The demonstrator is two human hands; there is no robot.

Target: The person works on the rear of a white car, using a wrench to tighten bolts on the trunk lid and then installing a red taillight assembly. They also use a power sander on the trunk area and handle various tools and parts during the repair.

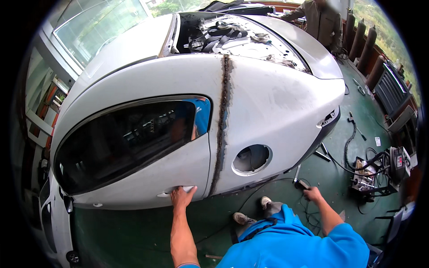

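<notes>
A white car body (277, 107) fills the middle, with a rough brown weld seam (222, 120) running down behind its rear door. My left hand (180, 196) is closed on the door handle (189, 189) of that door, below the dark window (129, 138). Out to the right, my right hand (313, 194) grips a dark-handled tool (303, 184) low beside the car. A thin metal shaft shows near the tool's far end; its exact kind is unclear. Between my hands is the round fuel filler opening (251, 159) in the rear panel.
Cables trail over the green floor (330, 178) by my feet. A wheeled machine (380, 172) with a tray of tools stands right. Another person (319, 24) is beyond the car's rear, near gas cylinders (368, 42). Black straps (221, 35) lie in the rear window opening.
</notes>
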